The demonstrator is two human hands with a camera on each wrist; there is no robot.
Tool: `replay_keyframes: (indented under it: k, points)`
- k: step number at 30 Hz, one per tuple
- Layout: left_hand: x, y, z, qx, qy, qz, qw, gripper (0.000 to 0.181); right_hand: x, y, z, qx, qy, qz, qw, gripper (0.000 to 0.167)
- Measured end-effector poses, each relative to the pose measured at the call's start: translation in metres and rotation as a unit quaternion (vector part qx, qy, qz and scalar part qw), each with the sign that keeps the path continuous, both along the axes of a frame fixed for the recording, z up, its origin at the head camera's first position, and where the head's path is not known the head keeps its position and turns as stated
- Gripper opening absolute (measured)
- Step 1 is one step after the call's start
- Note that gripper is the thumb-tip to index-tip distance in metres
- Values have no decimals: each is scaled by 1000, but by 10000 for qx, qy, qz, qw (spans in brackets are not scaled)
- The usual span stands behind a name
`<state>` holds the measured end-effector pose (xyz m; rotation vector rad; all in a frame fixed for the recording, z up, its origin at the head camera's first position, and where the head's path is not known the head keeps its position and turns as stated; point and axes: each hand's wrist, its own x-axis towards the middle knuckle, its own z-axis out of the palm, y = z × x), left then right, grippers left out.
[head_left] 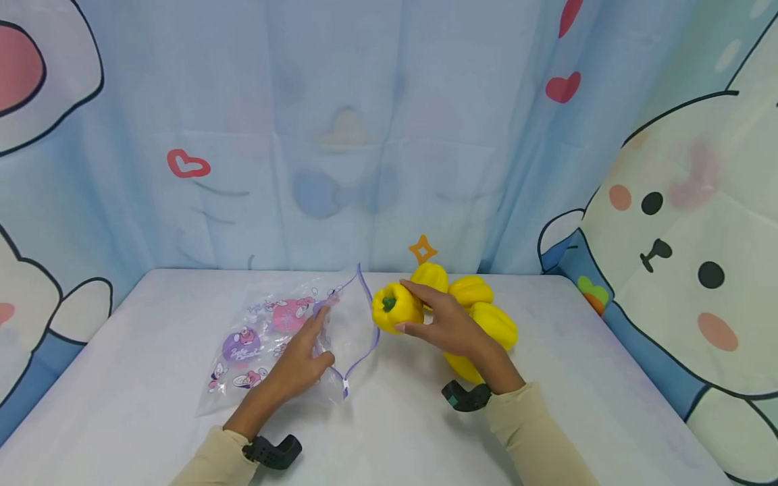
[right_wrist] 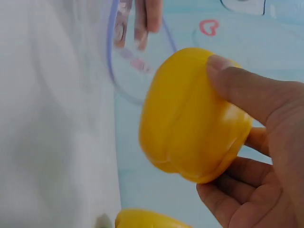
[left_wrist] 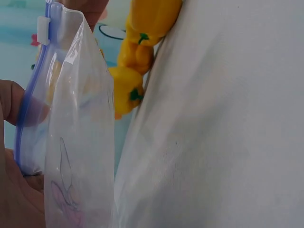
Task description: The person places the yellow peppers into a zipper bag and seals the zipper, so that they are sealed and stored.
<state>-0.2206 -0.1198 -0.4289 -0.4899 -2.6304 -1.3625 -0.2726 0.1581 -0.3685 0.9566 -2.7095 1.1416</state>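
Observation:
A clear plastic bag [head_left: 243, 354] with pink and purple prints lies at left centre, its purple-edged mouth spread open toward the right. My left hand [head_left: 294, 364] holds the bag at its mouth, fingers and thumb spread apart along the rim; in the left wrist view the thumb shows through the clear plastic [left_wrist: 80, 142]. My right hand [head_left: 452, 327] grips a yellow bell pepper [head_left: 398, 309] from its right side, just right of the bag's mouth. In the right wrist view, thumb and fingers hold that pepper [right_wrist: 190, 118] on opposite sides. It is outside the bag.
Several more yellow peppers [head_left: 498, 325] sit on the white table [head_left: 389, 432], behind and beneath my right hand. A blue curtain [head_left: 334, 135] with cartoon prints hangs behind the table. A white slider [left_wrist: 43, 31] sits on the bag's zip.

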Motion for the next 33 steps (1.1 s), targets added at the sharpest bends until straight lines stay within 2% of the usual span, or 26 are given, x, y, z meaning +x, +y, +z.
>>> replay_keyframes:
  k: [5,9,14,18,24,30,33]
  points:
    - [5,6,4,-135,-52,-89,9999,81,8,-13,0,-330,-150,226,9991,75]
    - [9,10,7,-256,-40,-196,9995,83,13,-24,-2,-443,-414,557,9966,74]
    - [12,12,9,-160,334,-355,9987,85,18,-34,-5,-338,-583,851,9941,74]
    - [15,13,8,-88,620,-448,9970,86,19,-36,-12,-123,-522,822,9952,74]
    - [16,13,8,-183,645,-505,9965,87,20,-38,-15,89,-519,762,9957,74]
    - [17,12,15,-247,696,-371,9966,86,21,-42,-15,185,-477,145,9986,75]
    - [17,12,16,-205,722,-384,9964,85,22,-44,-17,60,-554,60,9984,75]
